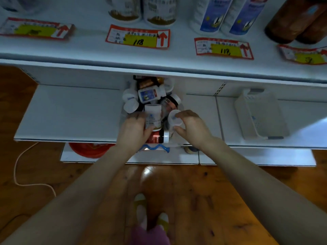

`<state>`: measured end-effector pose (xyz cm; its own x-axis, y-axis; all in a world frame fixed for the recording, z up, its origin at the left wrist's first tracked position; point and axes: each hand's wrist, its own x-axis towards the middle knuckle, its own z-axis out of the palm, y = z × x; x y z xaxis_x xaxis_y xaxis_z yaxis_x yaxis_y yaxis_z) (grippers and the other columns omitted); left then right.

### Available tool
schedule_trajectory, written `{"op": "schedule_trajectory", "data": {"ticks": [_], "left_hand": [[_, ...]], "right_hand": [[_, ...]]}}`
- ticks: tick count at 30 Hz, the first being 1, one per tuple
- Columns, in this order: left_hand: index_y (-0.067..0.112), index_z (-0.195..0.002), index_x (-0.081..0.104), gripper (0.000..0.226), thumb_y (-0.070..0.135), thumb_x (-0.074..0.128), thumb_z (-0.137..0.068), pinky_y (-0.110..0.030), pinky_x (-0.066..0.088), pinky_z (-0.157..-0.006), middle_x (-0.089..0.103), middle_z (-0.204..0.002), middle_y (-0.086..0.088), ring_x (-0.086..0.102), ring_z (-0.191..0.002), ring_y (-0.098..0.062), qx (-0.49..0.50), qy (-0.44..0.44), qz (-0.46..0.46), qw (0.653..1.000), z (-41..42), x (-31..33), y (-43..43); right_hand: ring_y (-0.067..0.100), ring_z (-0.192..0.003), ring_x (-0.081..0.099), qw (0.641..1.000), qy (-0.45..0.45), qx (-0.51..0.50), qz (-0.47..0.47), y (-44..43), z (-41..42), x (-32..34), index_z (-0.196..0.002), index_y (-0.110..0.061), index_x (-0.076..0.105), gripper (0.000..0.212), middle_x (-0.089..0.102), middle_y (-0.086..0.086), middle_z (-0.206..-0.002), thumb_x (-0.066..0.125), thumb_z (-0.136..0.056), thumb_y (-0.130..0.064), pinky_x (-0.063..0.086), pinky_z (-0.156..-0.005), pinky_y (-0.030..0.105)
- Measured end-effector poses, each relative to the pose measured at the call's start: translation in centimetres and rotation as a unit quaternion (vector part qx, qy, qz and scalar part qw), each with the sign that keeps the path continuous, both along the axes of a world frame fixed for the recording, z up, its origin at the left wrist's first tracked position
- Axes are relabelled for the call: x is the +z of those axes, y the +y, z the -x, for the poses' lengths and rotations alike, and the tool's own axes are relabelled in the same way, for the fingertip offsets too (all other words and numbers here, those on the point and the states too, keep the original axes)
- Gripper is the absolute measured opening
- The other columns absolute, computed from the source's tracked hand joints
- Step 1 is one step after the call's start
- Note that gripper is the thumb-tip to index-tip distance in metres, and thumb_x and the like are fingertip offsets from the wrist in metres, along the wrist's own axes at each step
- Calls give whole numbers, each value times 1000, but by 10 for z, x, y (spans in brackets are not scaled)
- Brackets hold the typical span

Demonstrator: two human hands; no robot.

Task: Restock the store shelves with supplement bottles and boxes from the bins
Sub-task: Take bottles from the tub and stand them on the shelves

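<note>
A clear bin (175, 145) full of several supplement bottles sits on the lower white shelf (70, 114). My left hand (135, 129) grips a white bottle with a pale label (153, 116), standing upright in the bin. My right hand (192, 126) holds another white bottle (175, 118), its white cap facing me. A red-labelled bottle (158, 137) lies under my hands, and a blue-labelled bottle (150, 94) lies farther back in the bin.
The upper shelf (88, 50) carries rows of bottles behind red-and-yellow price tags (138, 38). A white empty basket (260, 114) stands on the lower shelf to the right. A red tub (90, 150) sits on the bottom ledge; a cord (19, 174) trails on the wooden floor.
</note>
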<state>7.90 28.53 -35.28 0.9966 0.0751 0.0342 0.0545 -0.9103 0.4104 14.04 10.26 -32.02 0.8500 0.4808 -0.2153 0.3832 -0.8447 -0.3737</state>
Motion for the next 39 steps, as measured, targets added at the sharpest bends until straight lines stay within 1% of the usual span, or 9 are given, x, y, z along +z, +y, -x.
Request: {"op": "schedule_trajectory", "data": {"ticks": [7,15,18,21,25,28,32,36,39], "left_hand": [[-9,-92,61,57,39,75,-65,-39,49,-63,61,-84,-26,60,-73,-39,-5,-20,-94,995,-45,-24,0],[-3,-83,62,52,32,87,-53,-36,47,-61,62,-76,-22,60,-66,-35,-26,-45,-82,995,-43,-29,2],[-6,-87,60,52,26,86,-56,-38,47,-64,62,-76,-24,61,-70,-38,-14,-43,-49,998,-43,-21,-1],[-7,-106,54,52,25,76,-72,-39,43,-73,59,-98,-24,57,-90,-38,35,-13,-9,999,-42,-13,-7],[-10,-113,49,51,8,73,-71,-37,44,-72,49,-110,-26,54,-90,-39,77,-18,100,992,-19,4,-15],[-4,-113,50,50,3,73,-68,-20,35,-73,46,-112,-20,50,-93,-30,90,-34,173,980,13,32,-20],[-1,-110,55,54,14,78,-64,-14,25,-68,51,-103,-14,42,-93,-18,103,-68,192,974,64,80,-25],[-2,-121,51,66,8,81,-63,-11,23,-73,40,-101,-4,37,-106,-18,146,-85,192,967,108,136,-36],[2,-121,53,65,10,81,-63,-9,23,-73,39,-101,-4,37,-104,-18,178,-98,183,962,131,175,-40]], "right_hand": [[30,-115,41,1000,5,12,16,11,-22,-40,-141,-10,29,69,47,12,-129,65,-83,-20,38,-91,35],[33,-108,44,1000,-17,-19,7,6,-13,-30,-135,-12,43,59,47,18,-120,63,-79,-15,36,-87,31],[33,-107,44,999,-24,-27,-9,1,-4,-13,-137,-15,41,63,49,19,-113,64,-78,-16,36,-84,30],[35,-105,47,998,-7,-41,-46,-10,11,2,-134,-15,46,62,50,20,-111,67,-76,-18,38,-83,28],[21,-107,44,986,44,-92,-129,-30,34,26,-129,-13,50,58,48,8,-105,70,-75,-15,32,-76,17],[12,-96,47,974,69,-123,-176,-44,54,54,-126,-17,53,56,44,-8,-93,73,-74,-18,41,-78,19],[0,-71,51,963,99,-137,-211,-60,80,97,-114,-21,56,43,51,-16,-89,74,-74,-20,42,-61,8],[24,-65,58,951,165,-99,-244,-69,92,147,-104,-32,50,39,54,-9,-100,71,-76,-15,48,-58,27],[20,-68,57,941,177,-57,-284,-66,97,182,-93,-38,46,46,55,-1,-102,70,-75,-4,49,-67,38]]}}
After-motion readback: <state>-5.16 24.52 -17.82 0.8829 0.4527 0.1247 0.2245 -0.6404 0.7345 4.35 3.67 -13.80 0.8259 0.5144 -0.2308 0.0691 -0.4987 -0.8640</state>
